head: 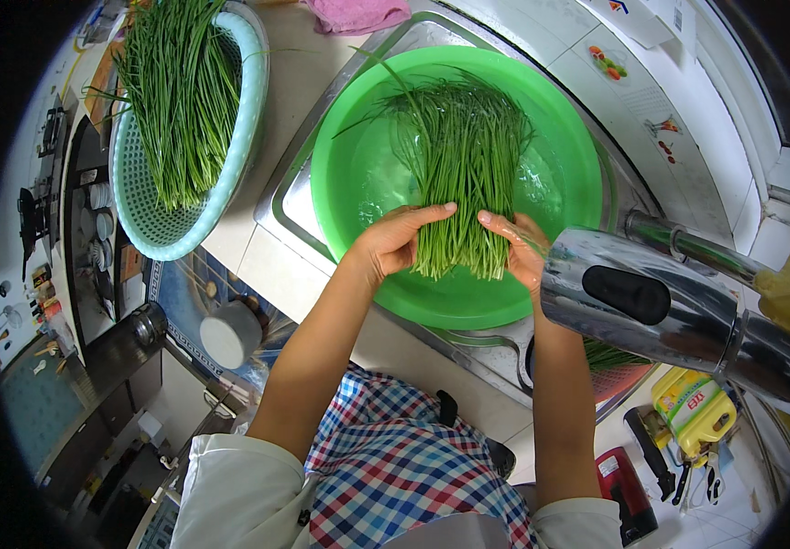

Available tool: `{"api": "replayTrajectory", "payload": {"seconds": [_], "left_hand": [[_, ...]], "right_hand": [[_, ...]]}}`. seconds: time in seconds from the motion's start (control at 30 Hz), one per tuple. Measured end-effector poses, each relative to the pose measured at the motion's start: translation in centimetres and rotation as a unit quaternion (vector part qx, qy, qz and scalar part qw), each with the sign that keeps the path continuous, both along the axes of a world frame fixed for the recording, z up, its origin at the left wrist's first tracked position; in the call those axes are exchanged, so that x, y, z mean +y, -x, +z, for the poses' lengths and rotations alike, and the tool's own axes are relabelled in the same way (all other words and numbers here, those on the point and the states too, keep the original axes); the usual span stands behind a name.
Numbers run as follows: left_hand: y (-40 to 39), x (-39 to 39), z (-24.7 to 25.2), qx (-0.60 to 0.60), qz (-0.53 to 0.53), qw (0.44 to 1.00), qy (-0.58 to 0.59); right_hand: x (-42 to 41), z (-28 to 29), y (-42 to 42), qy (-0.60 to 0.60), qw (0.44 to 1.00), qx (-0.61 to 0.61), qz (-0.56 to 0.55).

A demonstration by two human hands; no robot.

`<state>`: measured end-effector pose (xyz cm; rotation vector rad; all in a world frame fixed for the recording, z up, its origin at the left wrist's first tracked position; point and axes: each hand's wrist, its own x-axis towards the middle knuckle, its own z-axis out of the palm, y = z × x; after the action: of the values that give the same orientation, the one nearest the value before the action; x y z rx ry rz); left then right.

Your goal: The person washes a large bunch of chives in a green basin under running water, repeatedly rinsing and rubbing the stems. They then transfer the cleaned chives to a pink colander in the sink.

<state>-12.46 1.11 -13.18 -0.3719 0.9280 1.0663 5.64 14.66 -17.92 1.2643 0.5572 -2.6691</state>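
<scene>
Both my hands grip a thick bunch of garlic chives (pixel 467 165) over a green plastic basin (pixel 347 171) that holds water. My left hand (pixel 395 237) clasps the bunch near its pale cut ends, thumb lying on top. On the opposite side my right hand (pixel 520 247) holds it the same way, with the fingers partly hidden beneath. The far leaf tips spread into the water. Close to my right wrist is the chrome faucet head (pixel 628 302), and water runs over that hand.
The basin sits in a stainless steel sink (pixel 285 199). More chives fill a light-blue plastic basket (pixel 230 137) at the left. A pink cloth (pixel 357 14) lies behind. At the lower right are a red colander (pixel 621 381), a yellow detergent bottle (pixel 700 418) and scissors (pixel 711 480).
</scene>
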Motion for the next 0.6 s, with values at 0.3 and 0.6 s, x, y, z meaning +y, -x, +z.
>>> {"api": "replayTrajectory", "payload": {"seconds": [0.3, 0.6], "left_hand": [[1.5, 0.4, 2.6, 0.003, 0.028, 0.999, -0.031], [2.0, 0.9, 3.1, 0.002, 0.031, 0.999, -0.028]], "right_hand": [[0.3, 3.6, 1.5, -0.168, 0.972, -0.161, 0.024], [0.2, 5.0, 2.6, -0.165, 0.975, -0.145, 0.037]]}}
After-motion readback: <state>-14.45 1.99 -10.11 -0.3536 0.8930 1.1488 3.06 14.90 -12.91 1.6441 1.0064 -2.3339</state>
